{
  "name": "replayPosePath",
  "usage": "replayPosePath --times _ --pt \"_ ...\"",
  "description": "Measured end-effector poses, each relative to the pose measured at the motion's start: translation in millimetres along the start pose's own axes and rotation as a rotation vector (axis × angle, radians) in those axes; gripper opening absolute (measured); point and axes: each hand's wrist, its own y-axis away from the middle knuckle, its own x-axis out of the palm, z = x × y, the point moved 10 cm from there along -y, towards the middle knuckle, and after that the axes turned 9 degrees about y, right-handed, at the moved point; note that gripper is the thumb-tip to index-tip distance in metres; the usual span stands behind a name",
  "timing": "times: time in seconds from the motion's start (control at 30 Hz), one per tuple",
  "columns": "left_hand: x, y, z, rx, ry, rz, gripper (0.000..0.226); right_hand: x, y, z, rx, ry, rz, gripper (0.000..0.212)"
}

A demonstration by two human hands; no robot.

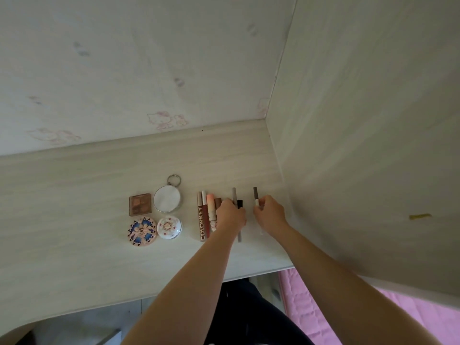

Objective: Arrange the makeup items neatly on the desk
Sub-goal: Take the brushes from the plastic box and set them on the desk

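On the pale desk [74, 195] several slim makeup tubes lie side by side, among them a brown COLORKEY tube [201, 224] and a peach tube [211, 207]. My left hand [230, 216] lies over the right end of this row, its fingers curled on a grey pencil [234, 194] beside a black tube [240, 203]. My right hand [270, 214] pinches a pen with a dark cap and a white body [255, 196], a little to the right of the row. To the left sit an eyeshadow palette [140, 204], a round mirror [166, 198] and two round compacts [142, 231] [169, 226].
A side panel [361, 145] rises close on the right of the pen. A back wall with faint cartoon stickers [164, 120] stands behind the desk. The desk's front edge [249, 276] runs below my forearms, with pink bedding [323, 307] beyond it.
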Motion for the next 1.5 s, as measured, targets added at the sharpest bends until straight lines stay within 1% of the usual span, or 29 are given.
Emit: replayPosePath --times 0.17,0.37,0.43,0.6,0.73,0.83,0.97,1.07,1.23,1.33,1.43,1.5 --pt "-0.5 -6.6 -6.0 0.04 -0.03 -0.031 0.017 2.9 -9.9 8.8 -0.008 -0.017 0.016 0.025" --pt "-4.7 -11.8 -11.4 0.078 -0.004 -0.062 0.008 1.2 -15.4 7.7 -0.01 0.039 0.026 0.027" --pt "-5.3 -11.7 -12.3 0.075 -0.006 -0.058 0.012 0.1 -16.7 8.6 -0.012 0.049 0.022 0.026" --pt "-0.8 -10.8 -20.9 0.14 -0.198 -0.037 0.018 2.5 -19.0 13.6 -0.04 0.086 0.034 0.028" --pt "1.6 -9.7 -24.8 0.203 -0.257 -0.029 0.019 2.2 -19.4 15.3 -0.075 0.086 0.046 0.031" --pt "-1.6 -4.6 -29.1 0.294 -0.324 -0.047 0.021 -5.0 -17.3 10.4 -0.097 0.112 0.004 0.031" --pt "3.8 9.5 -37.5 0.492 -0.5 -0.029 0.034 -13.1 -10.1 1.8 -0.138 0.201 -0.078 0.036" --pt "9.3 21.3 -34.8 0.602 -0.582 -0.016 0.031 -14.4 -6.4 3.6 -0.172 0.211 -0.101 0.037" --pt "14.6 30.6 -35.8 0.725 -0.658 -0.024 0.032 -16.5 -4.1 12.3 -0.217 0.108 -0.103 0.041" --pt "20.0 32.7 -40.1 0.785 -0.74 -0.041 0.032 -22.0 -6.3 13.2 -0.203 0.068 -0.11 0.055" --pt "23.6 33.7 -45.9 0.826 -0.766 -0.048 0.037 -28.7 -7.0 9.7 -0.141 -0.033 -0.127 0.065" --pt "28.7 31.2 -49.3 0.846 -0.8 -0.034 0.043 -31.4 -6.3 3.4 -0.086 -0.106 -0.142 0.062"
